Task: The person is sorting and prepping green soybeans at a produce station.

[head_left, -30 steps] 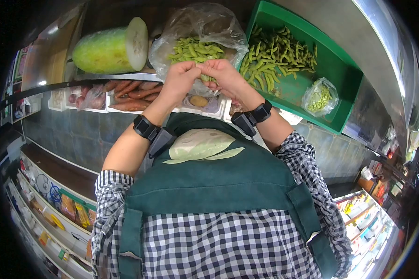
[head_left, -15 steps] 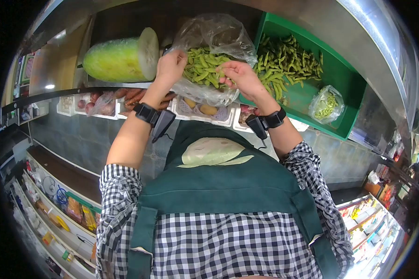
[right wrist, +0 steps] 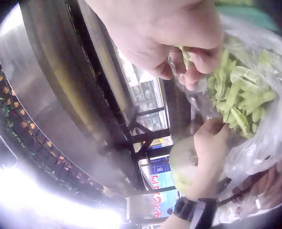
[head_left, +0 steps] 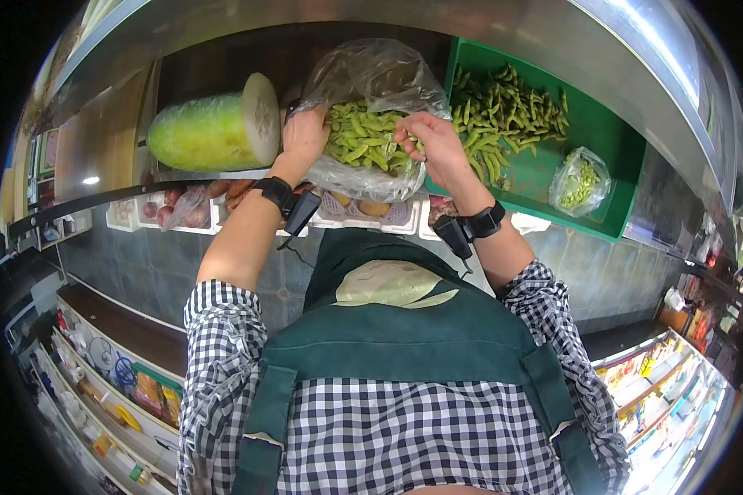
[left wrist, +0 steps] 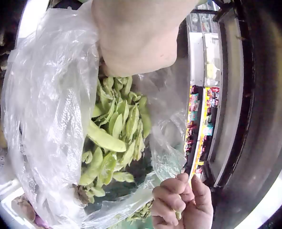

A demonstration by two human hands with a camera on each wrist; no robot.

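Left hand (head_left: 305, 132) first, in the head view: it reaches down at the left side of an open clear plastic bag (head_left: 359, 183), while the right hand (head_left: 433, 142) hangs over the bag's right side with its fingers bent. A second ago the two met over the near part of the bag; now they are well apart, which suggests that joint handling has given way to each working alone. Green bean pods (head_left: 359, 140) lie heaped in the bag, between a cut winter melon (head_left: 206, 132) and a green crate (head_left: 532, 161). From the left wrist, the left hand crosses the top with its fingers out of sight, so its grip cannot be told; the right hand is raised past the bag's edge, fingers curled toward the thumb. From the right wrist, the right hand, mostly closed, pinches a bit of green pod (right wrist: 185, 55); the left hand bends inward, fingertips at the heap's edge
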